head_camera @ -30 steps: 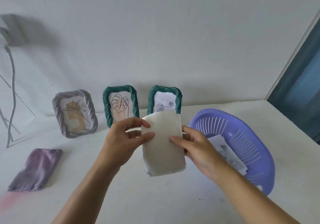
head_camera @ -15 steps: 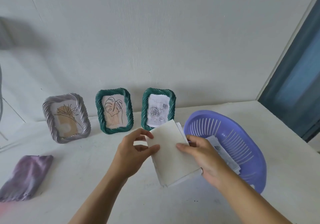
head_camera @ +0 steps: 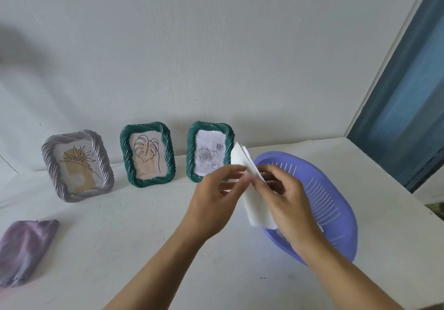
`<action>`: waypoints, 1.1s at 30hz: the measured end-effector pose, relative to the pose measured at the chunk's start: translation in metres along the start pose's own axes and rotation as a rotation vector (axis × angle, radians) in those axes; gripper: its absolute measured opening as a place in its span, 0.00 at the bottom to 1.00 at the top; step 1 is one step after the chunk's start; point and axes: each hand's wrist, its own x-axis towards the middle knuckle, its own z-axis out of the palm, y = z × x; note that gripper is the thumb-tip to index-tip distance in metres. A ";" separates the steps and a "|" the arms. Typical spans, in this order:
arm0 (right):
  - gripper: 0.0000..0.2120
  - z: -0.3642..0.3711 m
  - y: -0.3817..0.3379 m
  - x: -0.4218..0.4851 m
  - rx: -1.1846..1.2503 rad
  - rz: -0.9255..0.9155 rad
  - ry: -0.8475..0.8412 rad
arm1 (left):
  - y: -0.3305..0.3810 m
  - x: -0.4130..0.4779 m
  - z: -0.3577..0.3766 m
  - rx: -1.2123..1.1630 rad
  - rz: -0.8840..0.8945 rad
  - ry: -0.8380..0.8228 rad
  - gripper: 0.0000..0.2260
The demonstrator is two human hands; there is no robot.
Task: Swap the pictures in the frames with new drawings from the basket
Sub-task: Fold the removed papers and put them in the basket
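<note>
Three rope-edged frames stand against the wall: a grey frame (head_camera: 77, 165) with a flower print, a green frame (head_camera: 147, 154) with a leaf print, and a second green frame (head_camera: 209, 150) with a grey rose drawing. Both hands hold a small stack of white papers (head_camera: 252, 204) edge-on, over the near rim of the purple basket (head_camera: 331, 204). My left hand (head_camera: 216, 201) pinches the stack's left side and my right hand (head_camera: 286, 201) grips its right side. What lies inside the basket is hidden behind my right hand.
A crumpled purple cloth (head_camera: 25, 249) lies at the near left of the white table (head_camera: 120, 249). The white wall rises right behind the frames. A blue door or panel (head_camera: 408, 93) stands at the far right, past the table's edge.
The papers have gone from lying flat and face-on to standing nearly edge-on, and both hands have carried them right, up to the basket's rim. The view has shifted left and down.
</note>
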 end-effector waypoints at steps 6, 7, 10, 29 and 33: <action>0.17 -0.005 -0.002 0.002 -0.326 -0.200 0.009 | 0.021 0.007 0.014 -0.373 -0.005 0.036 0.08; 0.18 -0.007 0.002 0.001 -0.437 -0.233 0.032 | 0.019 0.007 0.016 -0.375 -0.001 0.052 0.10; 0.12 -0.015 0.013 0.000 -0.605 -0.291 0.145 | 0.011 0.005 0.018 -0.395 -0.060 0.103 0.13; 0.15 -0.082 0.036 0.027 -0.303 0.270 0.145 | -0.048 0.013 0.030 0.336 0.061 -0.063 0.08; 0.16 -0.101 0.053 0.045 -0.558 0.357 0.029 | -0.061 0.008 0.034 0.617 0.170 -0.103 0.11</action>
